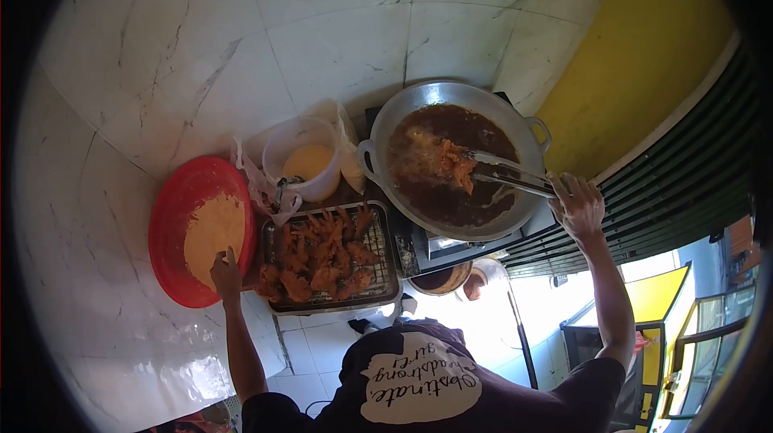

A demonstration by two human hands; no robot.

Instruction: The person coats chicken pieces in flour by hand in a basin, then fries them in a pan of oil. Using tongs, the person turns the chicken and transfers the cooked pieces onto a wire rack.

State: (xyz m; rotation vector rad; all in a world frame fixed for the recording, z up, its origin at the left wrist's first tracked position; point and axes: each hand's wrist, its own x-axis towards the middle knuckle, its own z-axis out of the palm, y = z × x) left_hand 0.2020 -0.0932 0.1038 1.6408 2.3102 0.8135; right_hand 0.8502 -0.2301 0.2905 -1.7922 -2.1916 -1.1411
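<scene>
My right hand [578,206] is closed around the handles of metal tongs [515,175] over the wok. The tips of the tongs grip a browned piece of fried chicken [456,166] above the dark, bubbling oil [499,131]. The wide metal wok [451,93] sits on a stove. My left hand [227,274] is over the near right side of a red basin [179,276], its fingertips at the pale flour [216,228]. Two of its fingers show slightly apart, with no object visible between them.
A rack tray [386,284] of fried chicken pieces [322,256] lies between basin and wok. Behind it stand a clear tub [326,187] of yellowish liquid and plastic bags [262,191]. Below the stove is a bucket [451,278]. A tiled wall [322,22] closes off the back.
</scene>
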